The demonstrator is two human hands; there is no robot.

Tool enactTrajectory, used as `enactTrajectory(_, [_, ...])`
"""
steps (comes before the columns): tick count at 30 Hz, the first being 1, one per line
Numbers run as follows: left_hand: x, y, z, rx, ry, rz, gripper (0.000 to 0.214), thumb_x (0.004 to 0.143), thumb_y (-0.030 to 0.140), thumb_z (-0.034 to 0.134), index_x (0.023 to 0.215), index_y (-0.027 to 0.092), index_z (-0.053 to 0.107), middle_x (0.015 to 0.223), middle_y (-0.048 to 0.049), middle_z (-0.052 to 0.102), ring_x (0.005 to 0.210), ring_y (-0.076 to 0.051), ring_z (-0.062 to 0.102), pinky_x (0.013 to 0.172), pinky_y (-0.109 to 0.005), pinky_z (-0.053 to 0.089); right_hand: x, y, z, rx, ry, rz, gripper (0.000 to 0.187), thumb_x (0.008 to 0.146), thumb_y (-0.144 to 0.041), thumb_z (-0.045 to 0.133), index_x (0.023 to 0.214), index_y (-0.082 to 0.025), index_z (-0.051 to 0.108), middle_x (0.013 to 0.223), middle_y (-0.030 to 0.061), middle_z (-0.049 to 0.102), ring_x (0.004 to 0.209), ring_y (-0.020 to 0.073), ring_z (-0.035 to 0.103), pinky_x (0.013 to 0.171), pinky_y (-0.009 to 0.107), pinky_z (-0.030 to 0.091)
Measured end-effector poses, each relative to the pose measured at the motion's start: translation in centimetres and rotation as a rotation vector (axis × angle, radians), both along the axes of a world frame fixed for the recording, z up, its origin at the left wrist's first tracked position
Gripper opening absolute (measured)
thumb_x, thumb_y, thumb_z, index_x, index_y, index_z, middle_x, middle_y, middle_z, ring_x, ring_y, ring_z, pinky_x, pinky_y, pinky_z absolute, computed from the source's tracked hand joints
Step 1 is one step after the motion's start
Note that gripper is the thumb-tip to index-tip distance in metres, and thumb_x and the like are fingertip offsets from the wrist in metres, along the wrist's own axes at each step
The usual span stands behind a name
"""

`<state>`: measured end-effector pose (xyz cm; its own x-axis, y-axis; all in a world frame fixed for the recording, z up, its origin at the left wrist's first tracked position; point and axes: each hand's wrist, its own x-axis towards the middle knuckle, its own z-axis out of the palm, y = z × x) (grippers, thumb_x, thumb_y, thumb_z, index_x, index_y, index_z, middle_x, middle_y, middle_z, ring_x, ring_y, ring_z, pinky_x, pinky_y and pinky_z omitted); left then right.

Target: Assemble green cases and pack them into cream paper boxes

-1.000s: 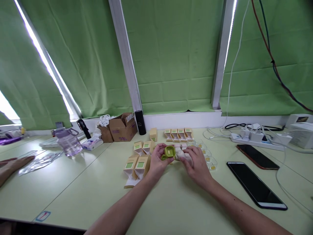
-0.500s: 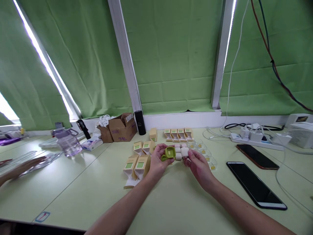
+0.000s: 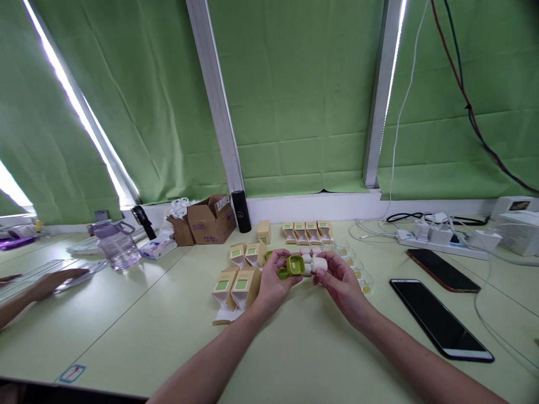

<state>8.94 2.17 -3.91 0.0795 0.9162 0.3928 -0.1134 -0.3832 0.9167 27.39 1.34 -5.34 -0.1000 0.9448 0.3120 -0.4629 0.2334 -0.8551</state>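
Observation:
My left hand point(image 3: 269, 286) is closed on a small olive-green case point(image 3: 296, 264), square with rounded corners, its open hollow facing me. Between the thumb and fingers of my right hand point(image 3: 347, 289) is a small white rounded piece point(image 3: 320, 265), right beside the green case. More white and pinkish rounded pieces point(image 3: 307, 258) lie behind, partly hidden by my fingers. Clear domed plastic pieces point(image 3: 365, 280) with yellow spots stand in rows past my right hand. Near my left hand are small tan cartons point(image 3: 242, 283) with green labels and open white flaps.
More tan cartons point(image 3: 306, 232) line the back. Further left stand a black cylinder point(image 3: 241, 211), a cardboard box point(image 3: 211, 221) and a purple bottle point(image 3: 117, 244). Two phones point(image 3: 440, 320) and a power strip point(image 3: 442, 244) with cables are at right. Another person's hand point(image 3: 54, 282) rests far left.
The white piece has come right up to the green case and turned in my right hand, whose fingers now curl over its top. The other person's hand at far left has shifted.

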Motion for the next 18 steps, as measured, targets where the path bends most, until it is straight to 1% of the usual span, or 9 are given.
enactTrajectory(2, [0.02, 0.01, -0.01, 0.005, 0.011, 0.006, 0.053, 0.066, 0.012, 0.087, 0.108, 0.021, 0.055, 0.117, -0.0103, 0.077, 0.103, -0.023, 0.073, 0.091, -0.035, 0.056, 0.02, -0.04, 0.08, 0.005, -0.029, -0.004, 0.045, 0.074, -0.049, 0.089, 0.105, -0.025, 0.066, 0.109, 0.0056, 0.069, 0.084, 0.0188, 0.063, 0.075, 0.032, 0.056])
enactTrajectory(4, [-0.01, 0.09, -0.05, 0.007, 0.03, 0.017, 0.053, 0.066, 0.011, 0.087, 0.109, 0.021, 0.056, 0.115, -0.0097, 0.078, 0.102, -0.023, 0.073, 0.09, -0.035, 0.057, 0.0, -0.03, 0.18, -0.006, -0.04, -0.018, 0.047, 0.072, -0.05, 0.09, 0.104, -0.025, 0.066, 0.108, 0.006, 0.069, 0.08, 0.0184, 0.064, 0.073, 0.033, 0.056])
enactTrajectory(6, [-0.07, 0.21, -0.15, 0.008, 0.058, 0.043, 0.053, 0.066, 0.011, 0.087, 0.108, 0.02, 0.057, 0.113, -0.0091, 0.077, 0.101, -0.023, 0.073, 0.09, -0.035, 0.056, -0.02, 0.09, 0.23, -0.026, -0.031, -0.033, 0.048, 0.069, -0.049, 0.092, 0.101, -0.023, 0.068, 0.104, 0.0055, 0.069, 0.072, 0.0155, 0.061, 0.066, 0.031, 0.054])
enactTrajectory(8, [-0.16, 0.34, -0.28, 0.007, 0.091, 0.08, 0.054, 0.064, 0.011, 0.088, 0.11, 0.02, 0.059, 0.112, -0.0088, 0.076, 0.102, -0.024, 0.072, 0.09, -0.035, 0.056, -0.01, 0.33, 0.21, -0.047, -0.017, -0.04, 0.048, 0.067, -0.048, 0.094, 0.1, -0.022, 0.07, 0.1, 0.0048, 0.07, 0.064, 0.0119, 0.056, 0.059, 0.028, 0.05])
enactTrajectory(10, [-0.24, 0.43, -0.44, 0.004, 0.119, 0.106, 0.055, 0.064, 0.012, 0.088, 0.112, 0.02, 0.06, 0.113, -0.0091, 0.075, 0.106, -0.025, 0.071, 0.092, -0.036, 0.055, 0.05, 0.6, 0.17, -0.074, -0.006, -0.052, 0.049, 0.066, -0.047, 0.095, 0.102, -0.021, 0.073, 0.097, 0.0051, 0.071, 0.062, 0.0104, 0.052, 0.054, 0.026, 0.045])
enactTrajectory(12, [-0.27, 0.51, -0.6, 0.004, 0.14, 0.119, 0.055, 0.066, 0.013, 0.088, 0.114, 0.02, 0.062, 0.114, -0.0096, 0.074, 0.11, -0.026, 0.069, 0.093, -0.037, 0.054, 0.14, 0.8, 0.18, -0.112, 0.001, -0.068, 0.053, 0.065, -0.048, 0.095, 0.105, -0.021, 0.075, 0.097, 0.0065, 0.073, 0.064, 0.0118, 0.053, 0.053, 0.025, 0.044])
enactTrajectory(14, [-0.27, 0.58, -0.74, 0.014, 0.164, 0.135, 0.054, 0.067, 0.014, 0.087, 0.115, 0.02, 0.063, 0.115, -0.0097, 0.073, 0.113, -0.026, 0.068, 0.095, -0.037, 0.053, 0.25, 0.85, 0.28, -0.145, 0.014, -0.067, 0.056, 0.062, -0.048, 0.096, 0.107, -0.02, 0.076, 0.1, 0.0085, 0.074, 0.069, 0.0144, 0.056, 0.054, 0.026, 0.046])
enactTrajectory(18, [-0.24, 0.67, -0.89, 0.052, 0.196, 0.171, 0.053, 0.066, 0.011, 0.086, 0.114, 0.02, 0.066, 0.117, -0.0086, 0.072, 0.112, -0.025, 0.068, 0.097, -0.038, 0.05, 0.37, 0.66, 0.6, -0.133, 0.013, 0.004, 0.059, 0.063, -0.048, 0.096, 0.111, -0.021, 0.077, 0.113, 0.0116, 0.075, 0.078, 0.0182, 0.061, 0.059, 0.029, 0.051])
